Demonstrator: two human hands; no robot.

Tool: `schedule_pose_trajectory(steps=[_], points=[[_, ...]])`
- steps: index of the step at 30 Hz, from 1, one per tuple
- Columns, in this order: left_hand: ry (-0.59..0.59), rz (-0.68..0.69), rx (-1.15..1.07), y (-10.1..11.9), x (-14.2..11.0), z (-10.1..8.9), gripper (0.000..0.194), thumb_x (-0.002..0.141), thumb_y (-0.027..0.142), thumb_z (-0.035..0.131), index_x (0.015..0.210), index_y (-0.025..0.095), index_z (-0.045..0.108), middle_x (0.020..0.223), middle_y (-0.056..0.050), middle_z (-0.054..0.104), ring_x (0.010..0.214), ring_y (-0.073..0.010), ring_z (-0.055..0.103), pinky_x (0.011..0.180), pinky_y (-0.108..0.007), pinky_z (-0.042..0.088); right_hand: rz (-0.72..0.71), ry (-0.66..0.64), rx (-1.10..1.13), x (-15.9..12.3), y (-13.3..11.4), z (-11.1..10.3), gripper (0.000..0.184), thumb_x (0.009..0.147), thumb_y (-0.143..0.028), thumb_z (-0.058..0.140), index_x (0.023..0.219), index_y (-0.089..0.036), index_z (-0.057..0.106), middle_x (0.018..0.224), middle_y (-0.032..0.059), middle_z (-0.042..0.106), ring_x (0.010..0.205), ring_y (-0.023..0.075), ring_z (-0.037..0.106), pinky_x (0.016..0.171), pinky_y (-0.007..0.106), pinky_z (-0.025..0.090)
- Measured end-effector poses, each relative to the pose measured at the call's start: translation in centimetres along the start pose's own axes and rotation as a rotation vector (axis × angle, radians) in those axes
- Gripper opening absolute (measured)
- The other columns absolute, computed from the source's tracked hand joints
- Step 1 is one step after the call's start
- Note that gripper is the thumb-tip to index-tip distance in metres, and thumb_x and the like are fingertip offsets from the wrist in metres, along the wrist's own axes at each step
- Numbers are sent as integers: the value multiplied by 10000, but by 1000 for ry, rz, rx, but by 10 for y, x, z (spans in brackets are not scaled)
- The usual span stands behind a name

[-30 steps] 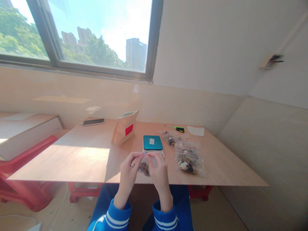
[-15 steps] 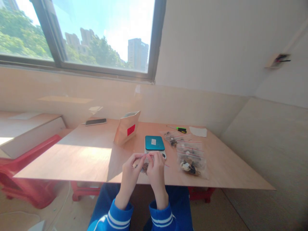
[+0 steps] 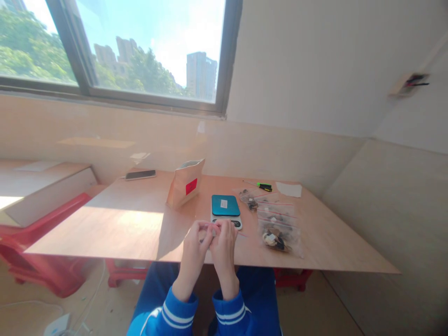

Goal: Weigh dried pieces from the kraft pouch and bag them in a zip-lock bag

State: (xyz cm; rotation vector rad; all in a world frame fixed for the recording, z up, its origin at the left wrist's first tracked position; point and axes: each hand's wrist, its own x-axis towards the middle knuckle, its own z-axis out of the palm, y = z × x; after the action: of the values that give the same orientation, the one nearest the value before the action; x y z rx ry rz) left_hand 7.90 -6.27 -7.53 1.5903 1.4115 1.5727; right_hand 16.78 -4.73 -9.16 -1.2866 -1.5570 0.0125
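Note:
In front of me, my left hand (image 3: 194, 246) and my right hand (image 3: 224, 246) are close together, fingers pinched on the top edge of a small clear zip bag (image 3: 214, 228). A pinkish-red seal line shows between the fingertips, and most of the bag is hidden behind my hands. Just beyond them lies a kitchen scale (image 3: 226, 206) with a teal top, a white label on it and a dark display. To the right, several zip bags (image 3: 278, 239) of dark and pale dried pieces overlap on the table.
A brown paper pouch (image 3: 182, 190) with a red label stands open-topped left of the scale. A phone (image 3: 140, 174) lies at the back left. A green-and-black screwdriver (image 3: 264, 186) and white paper (image 3: 289, 189) are at the back right. Red stools (image 3: 52, 270) stand below.
My hands have drawn closer together, the right one shifting slightly left, and the fingers have moved along the bag's edge. More of the scale's display shows. The other things stay put.

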Motion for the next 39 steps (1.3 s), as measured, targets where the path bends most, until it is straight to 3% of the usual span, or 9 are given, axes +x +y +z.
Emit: schedule_pose_trajectory(steps=[8, 13, 23, 39], points=[[39, -46, -230, -4, 3, -7, 170, 843, 351, 603, 916, 199, 620, 881, -34, 703, 861, -171, 667, 792, -284, 520, -21, -81, 262, 6, -6, -19, 98, 947, -287, 494, 990, -215, 544, 935, 45, 632, 882, 191, 567, 821, 342, 424], [90, -55, -265, -6, 3, -9, 147, 836, 336, 607, 868, 195, 632, 819, -16, 690, 788, -154, 657, 734, -261, 518, -67, -59, 251, 9, -7, -20, 84, 924, -246, 545, 860, -209, 585, 839, 26, 644, 832, 186, 567, 787, 324, 425], [73, -47, -241, -3, 1, -14, 136, 812, 323, 638, 779, 191, 640, 745, 1, 684, 719, -144, 639, 663, -235, 495, -74, -86, 249, 10, -6, -22, 49, 917, -224, 557, 893, -209, 596, 877, 24, 658, 863, 182, 580, 814, 328, 417], [14, -37, -229, -1, 0, -16, 154, 832, 328, 611, 846, 194, 687, 820, -21, 723, 804, -180, 668, 713, -261, 511, -23, -71, 275, 12, -11, -27, 104, 893, -207, 555, 803, -214, 608, 824, 29, 660, 824, 196, 582, 778, 347, 420]])
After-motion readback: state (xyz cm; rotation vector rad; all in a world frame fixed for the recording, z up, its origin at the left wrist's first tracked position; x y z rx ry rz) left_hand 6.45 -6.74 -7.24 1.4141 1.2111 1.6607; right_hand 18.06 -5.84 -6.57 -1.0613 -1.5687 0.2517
